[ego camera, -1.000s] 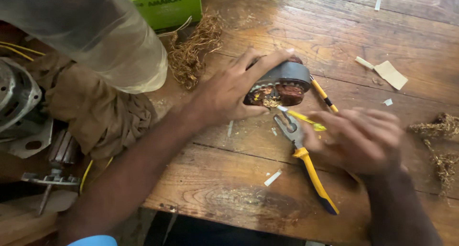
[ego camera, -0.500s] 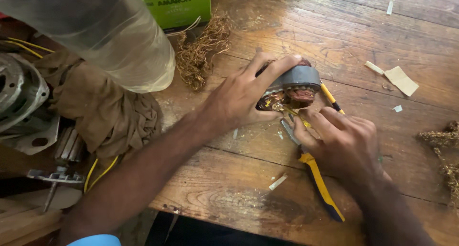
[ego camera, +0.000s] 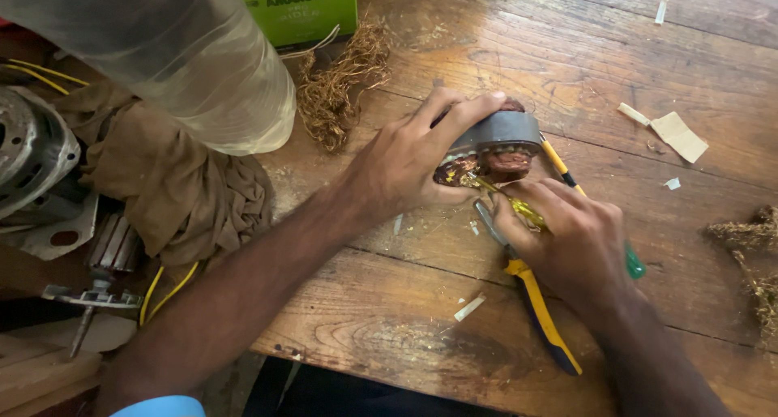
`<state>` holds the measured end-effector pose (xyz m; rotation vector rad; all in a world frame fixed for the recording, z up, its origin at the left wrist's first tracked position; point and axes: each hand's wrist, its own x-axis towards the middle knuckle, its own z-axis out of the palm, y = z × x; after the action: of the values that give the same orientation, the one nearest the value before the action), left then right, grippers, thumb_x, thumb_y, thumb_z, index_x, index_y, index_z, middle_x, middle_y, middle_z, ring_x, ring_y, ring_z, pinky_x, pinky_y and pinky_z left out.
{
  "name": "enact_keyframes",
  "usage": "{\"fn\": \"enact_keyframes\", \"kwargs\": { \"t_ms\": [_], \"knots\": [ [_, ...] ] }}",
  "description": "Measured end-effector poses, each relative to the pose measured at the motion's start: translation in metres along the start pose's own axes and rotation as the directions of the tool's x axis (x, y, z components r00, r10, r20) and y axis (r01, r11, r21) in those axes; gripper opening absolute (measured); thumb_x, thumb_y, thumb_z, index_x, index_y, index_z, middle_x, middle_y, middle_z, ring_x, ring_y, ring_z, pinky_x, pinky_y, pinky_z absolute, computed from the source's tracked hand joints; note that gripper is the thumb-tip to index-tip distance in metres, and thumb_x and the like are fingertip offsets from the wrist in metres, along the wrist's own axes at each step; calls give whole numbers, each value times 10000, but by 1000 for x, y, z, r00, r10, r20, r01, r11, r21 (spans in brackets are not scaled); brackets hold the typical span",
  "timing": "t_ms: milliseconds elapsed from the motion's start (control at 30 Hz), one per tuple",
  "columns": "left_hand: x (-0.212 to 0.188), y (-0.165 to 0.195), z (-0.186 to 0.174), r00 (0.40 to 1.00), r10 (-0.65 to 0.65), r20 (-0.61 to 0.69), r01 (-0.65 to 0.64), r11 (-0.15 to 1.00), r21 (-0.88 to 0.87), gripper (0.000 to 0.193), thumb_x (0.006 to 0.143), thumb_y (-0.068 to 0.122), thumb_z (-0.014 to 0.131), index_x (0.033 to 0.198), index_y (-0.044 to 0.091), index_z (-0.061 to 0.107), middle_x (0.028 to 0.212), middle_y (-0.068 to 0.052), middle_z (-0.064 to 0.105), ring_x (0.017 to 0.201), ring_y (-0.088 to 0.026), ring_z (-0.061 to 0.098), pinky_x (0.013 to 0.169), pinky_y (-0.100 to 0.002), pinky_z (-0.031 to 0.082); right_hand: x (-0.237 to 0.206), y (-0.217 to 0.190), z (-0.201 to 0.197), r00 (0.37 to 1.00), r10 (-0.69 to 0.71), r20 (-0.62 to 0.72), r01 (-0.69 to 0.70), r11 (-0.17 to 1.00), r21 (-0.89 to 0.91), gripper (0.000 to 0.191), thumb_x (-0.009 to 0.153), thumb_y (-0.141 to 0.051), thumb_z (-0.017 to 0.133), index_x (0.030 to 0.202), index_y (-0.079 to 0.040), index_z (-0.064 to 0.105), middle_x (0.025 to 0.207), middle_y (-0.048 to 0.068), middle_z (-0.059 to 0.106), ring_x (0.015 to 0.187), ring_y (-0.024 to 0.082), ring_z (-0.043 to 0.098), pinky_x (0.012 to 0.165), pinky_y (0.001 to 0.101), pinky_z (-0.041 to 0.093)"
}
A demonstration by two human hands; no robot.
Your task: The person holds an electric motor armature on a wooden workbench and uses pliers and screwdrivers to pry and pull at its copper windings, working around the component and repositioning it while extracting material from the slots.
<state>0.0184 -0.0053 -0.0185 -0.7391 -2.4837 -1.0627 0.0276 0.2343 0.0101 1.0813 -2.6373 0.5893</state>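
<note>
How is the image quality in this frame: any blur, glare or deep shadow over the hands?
Head view: soft, even daylight with no harsh glare on the table; left hand and right hand are sharp, as is the stator they work on; the plastic roll at top left looks soft; the gap below the table edge is dark.

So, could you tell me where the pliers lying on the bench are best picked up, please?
Probably by the yellow and blue handles of the pliers, coming from the near edge of the bench. They lie flat and bare there, while the right hand covers the head end.
</note>
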Motion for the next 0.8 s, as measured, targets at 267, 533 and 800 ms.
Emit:
{"fn": "enact_keyframes", "kwargs": {
  "t_ms": [267, 533, 800],
  "knots": [
    [-1, 2, 1, 999, -35, -39, 35, 999, -13, 1119, 637, 357, 995, 1551, 230, 361, 1302, -115, 558, 1014, -313, 726, 825, -363, 611, 1, 7, 4, 994, -81, -76, 83, 996, 28, 142, 924, -143, 761, 1009, -31, 776, 954, 121, 787, 744, 192, 767, 626, 327, 633],
    [-1, 6, 3, 997, -45, -70, 46, 999, 5, 1111, 663, 389, 999, 1554, 221, 357, 1285, -114, 562, 1019, -311, 720, 837, -376, 645, 8, 10, 0, 990, 140, 30, -143, 948, 284, 135, 914, -140, 713, 988, -62, 793, 887, 93, 793, 680, 158, 771, 607, 303, 605],
    [0, 9, -2, 997, -28, -77, 27, 1000, -15, 1093, 657, 340, 997, 1544, 206, 375, 1266, -118, 576, 1047, -306, 709, 901, -382, 648, 7, -2, -4, 992, -26, -122, 41, 991, 125, 147, 910, -137, 731, 982, -24, 792, 936, 124, 794, 795, 215, 769, 721, 329, 621]
  ]
}}
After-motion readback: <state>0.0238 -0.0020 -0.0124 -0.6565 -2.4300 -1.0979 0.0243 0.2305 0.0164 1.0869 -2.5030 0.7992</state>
